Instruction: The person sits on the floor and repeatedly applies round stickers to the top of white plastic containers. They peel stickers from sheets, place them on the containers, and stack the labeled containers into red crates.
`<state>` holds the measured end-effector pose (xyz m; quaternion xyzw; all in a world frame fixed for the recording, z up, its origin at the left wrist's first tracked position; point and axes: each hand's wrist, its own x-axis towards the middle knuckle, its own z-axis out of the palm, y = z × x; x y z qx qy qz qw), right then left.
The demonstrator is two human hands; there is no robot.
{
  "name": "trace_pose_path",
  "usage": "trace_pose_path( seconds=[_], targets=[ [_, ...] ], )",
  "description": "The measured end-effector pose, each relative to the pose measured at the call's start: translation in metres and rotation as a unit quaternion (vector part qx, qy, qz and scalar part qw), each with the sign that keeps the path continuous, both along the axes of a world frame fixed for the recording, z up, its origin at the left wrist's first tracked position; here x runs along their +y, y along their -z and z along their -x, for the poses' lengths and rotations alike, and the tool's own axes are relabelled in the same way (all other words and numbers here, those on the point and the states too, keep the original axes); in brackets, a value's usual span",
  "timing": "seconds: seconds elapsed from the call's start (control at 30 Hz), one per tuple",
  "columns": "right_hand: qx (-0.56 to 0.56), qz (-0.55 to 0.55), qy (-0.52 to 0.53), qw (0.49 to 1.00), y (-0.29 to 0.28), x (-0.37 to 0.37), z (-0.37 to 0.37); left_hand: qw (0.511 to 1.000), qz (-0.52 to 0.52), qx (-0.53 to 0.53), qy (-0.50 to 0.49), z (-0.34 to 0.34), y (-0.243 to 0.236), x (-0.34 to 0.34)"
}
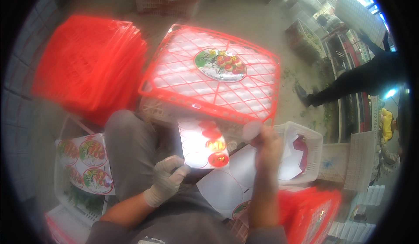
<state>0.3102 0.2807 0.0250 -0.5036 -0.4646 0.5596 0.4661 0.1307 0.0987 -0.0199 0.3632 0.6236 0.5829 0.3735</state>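
In a white glove, my left hand [168, 180] pinches the lower edge of a sheet of round stickers [194, 141]. Red and gold stickers remain down its right side, and bright glare covers part of it. My right hand [268, 146], slightly blurred, is raised near the front right corner of a red plastic lattice lid [276, 80]. Between its fingertips is a small pale round sticker [251, 130]. White padding shows through the lid, and an oval fruit label [220, 64] lies at its middle.
Stacked red lattice lids [83, 65] stand at the left. Large label sheets [89, 161] lie by my left knee, and backing sheets [222, 189] across my lap. A white basket [316, 156] and more red lids [310, 213] are at the right. A person's dark-clothed leg [345, 82] shows beyond.
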Motion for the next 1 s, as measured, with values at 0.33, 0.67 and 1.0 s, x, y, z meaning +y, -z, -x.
trace_pose_path(
  seconds=[0.33,0.67,1.0],
  targets=[
    [-0.681,-0.322,-0.011,0.658,0.024,0.133,0.050,0.997,0.008,0.011,0.080,-0.003,0.013,-0.003],
    [-0.387,-0.316,-0.049,0.865,0.008,0.074,0.056,0.993,-0.016,0.055,0.105,-0.002,0.002,-0.003],
    [0.140,0.388,-0.422,0.807,0.025,-0.036,0.014,0.942,-0.163,0.104,0.275,0.005,-0.004,-0.039]
  ],
)
